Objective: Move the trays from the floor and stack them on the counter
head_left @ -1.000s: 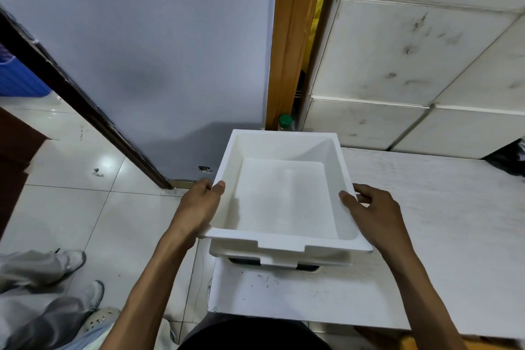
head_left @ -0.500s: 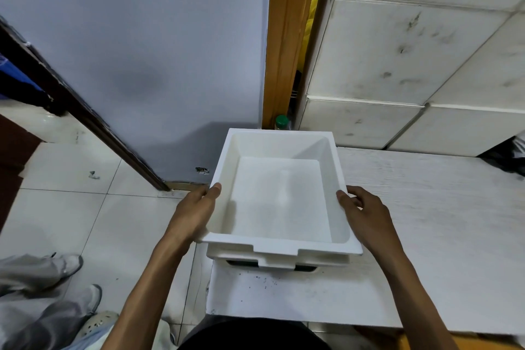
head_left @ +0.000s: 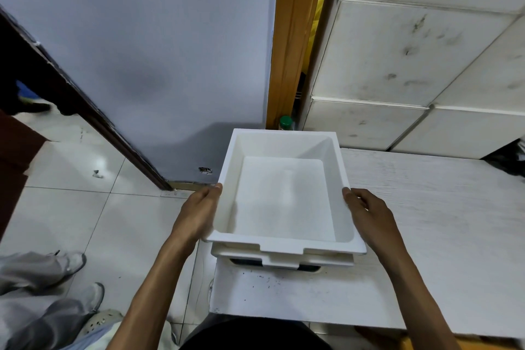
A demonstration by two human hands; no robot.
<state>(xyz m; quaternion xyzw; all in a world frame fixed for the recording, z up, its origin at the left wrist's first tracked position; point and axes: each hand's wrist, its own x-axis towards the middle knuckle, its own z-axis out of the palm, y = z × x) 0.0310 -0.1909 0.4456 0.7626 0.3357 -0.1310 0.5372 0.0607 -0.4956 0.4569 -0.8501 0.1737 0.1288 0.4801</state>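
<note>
A white plastic tray (head_left: pixel 284 196) sits nested in a second white tray (head_left: pixel 326 260) at the left end of the white counter (head_left: pixel 426 236). Only the lower tray's front rim shows under it, with a dark slot beneath. My left hand (head_left: pixel 199 213) grips the top tray's left rim, thumb on the edge. Against the right rim rests my right hand (head_left: pixel 369 216), fingers curled under the lip. The tray is empty inside.
A grey-blue wall and an orange door frame (head_left: pixel 292 37) stand behind the counter, with a green-capped bottle (head_left: pixel 285 122) in the gap. White tiled wall lies to the right. Another person's legs and shoes (head_left: pixel 56 293) are on the tiled floor at lower left.
The top tray has sunk a little into the lower one and sits squarer on it. Both hands stay on its rims.
</note>
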